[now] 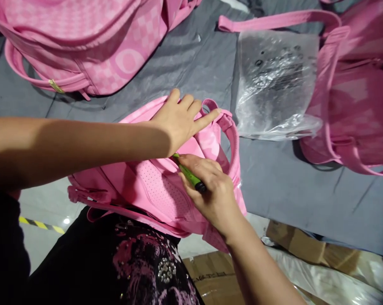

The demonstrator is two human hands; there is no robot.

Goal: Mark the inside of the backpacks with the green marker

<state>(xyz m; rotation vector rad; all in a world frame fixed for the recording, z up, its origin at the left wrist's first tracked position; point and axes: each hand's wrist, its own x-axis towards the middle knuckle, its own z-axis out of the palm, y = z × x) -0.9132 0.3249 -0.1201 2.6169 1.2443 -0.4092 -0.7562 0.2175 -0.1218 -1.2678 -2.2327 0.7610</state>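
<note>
A pink backpack (166,190) lies on its front, partly on the grey-covered table and partly over my lap. Its perforated back panel faces up. My left hand (183,118) rests on its upper part, fingers spread, near the pink top loop and a strap. Just below, my right hand (212,186) grips a slim green pen-like tool (190,174) with a black end. The tool's far tip meets the bag by my left wrist, and what it touches there is hidden.
Another pink checkered backpack (115,55) stands at the upper left. At the right lies a further pink backpack (363,93), with a clear plastic bag (274,84) against it. Cardboard (213,275) and plastic wrapping (331,275) are below the table (293,186) edge.
</note>
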